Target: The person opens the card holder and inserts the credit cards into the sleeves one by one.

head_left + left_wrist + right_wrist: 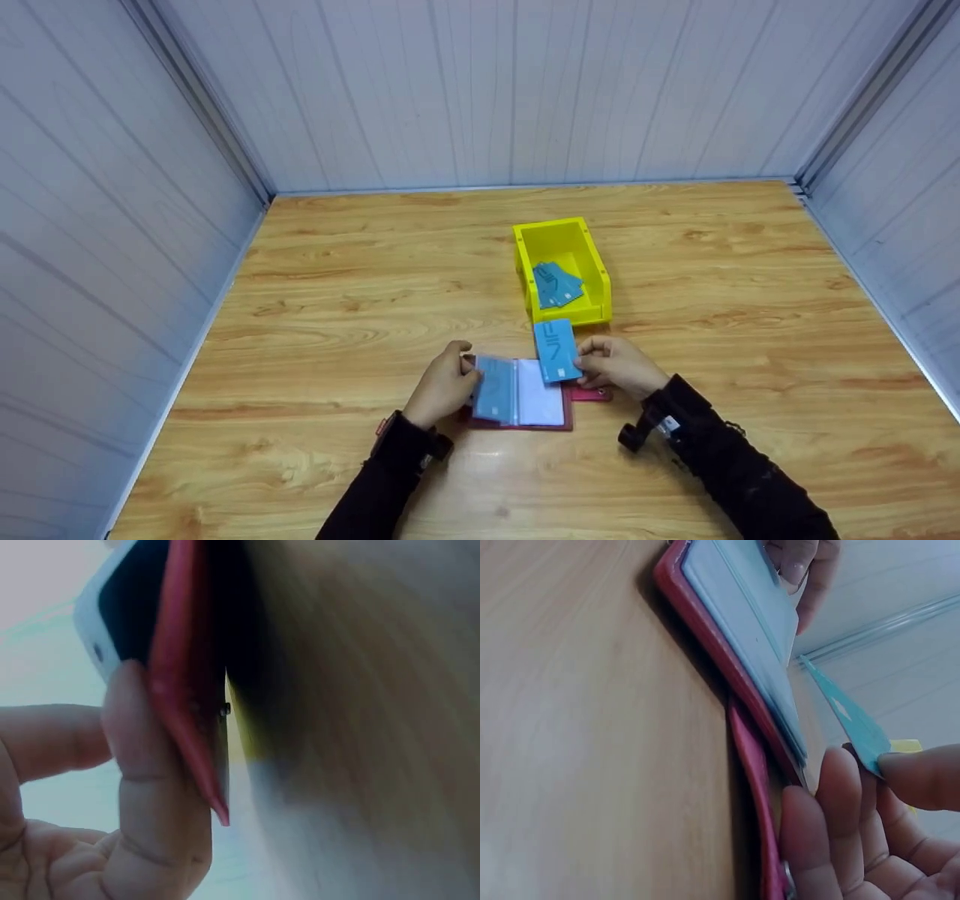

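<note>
A red card holder (568, 420) lies spread on the table with clear plastic sleeves inside. Its left sleeve contains a blue card (493, 397); the right-hand page (540, 397) looks white. My left hand (444, 386) grips the holder's left side between thumb and fingers, and the left wrist view shows those fingers on the red cover (176, 682). Between thumb and fingers, my right hand (619, 365) pinches another blue card (557, 351) by its lower right edge. That card is tilted above the holder's right page. A red strap with a snap (592, 394) sticks out under the right hand.
Just beyond the holder stands a yellow bin (600, 300) with several blue cards (556, 285) inside. The wooden table (360, 300) is bordered by a white panel wall (465, 97) at the back and panels on both sides.
</note>
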A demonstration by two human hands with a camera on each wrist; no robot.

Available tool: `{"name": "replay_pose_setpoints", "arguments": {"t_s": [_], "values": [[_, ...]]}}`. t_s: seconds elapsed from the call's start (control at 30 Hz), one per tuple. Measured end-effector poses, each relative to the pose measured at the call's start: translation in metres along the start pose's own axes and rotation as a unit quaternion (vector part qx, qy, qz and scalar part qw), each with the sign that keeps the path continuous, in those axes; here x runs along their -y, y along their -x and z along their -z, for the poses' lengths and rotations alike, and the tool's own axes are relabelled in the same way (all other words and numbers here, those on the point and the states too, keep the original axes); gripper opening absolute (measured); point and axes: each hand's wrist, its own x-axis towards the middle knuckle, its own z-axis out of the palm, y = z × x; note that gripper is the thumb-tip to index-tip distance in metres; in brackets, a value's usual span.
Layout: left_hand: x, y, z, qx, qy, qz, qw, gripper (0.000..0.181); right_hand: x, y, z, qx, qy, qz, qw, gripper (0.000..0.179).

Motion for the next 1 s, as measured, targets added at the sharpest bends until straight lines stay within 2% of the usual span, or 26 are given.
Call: {"name": "replay_pose_setpoints", "arguments": {"t_s": [0.13,0.23,0.53,0.8,1.0], "values": [[0.003,-0.001,0.002,0.021,0.027,0.016,0.9993,0.037,0.004,-0.001,-0.004,0.005,0.025,0.005,0.9997,0.010],[0.004,-0.002,0.003,0.033,0.033,0.029,0.9985,0.035,0.009,-0.002,-0.008,0.012,0.036,0.004,0.9993,0.012],[0.005,-0.002,0.004,0.043,0.057,0.050,0.9962,0.030,0.016,-0.008,-0.021,0.036,0.044,-0.019,0.9982,0.015],[0.004,-0.001,0.003,0.041,0.052,0.044,0.9968,0.035,0.010,-0.009,-0.030,0.071,0.037,-0.028,0.9964,0.021],[0.003,-0.001,0.004,0.040,0.047,0.033,0.9975,0.038,0.008,-0.007,-0.033,0.081,0.064,-0.024,0.9943,0.022]]}}
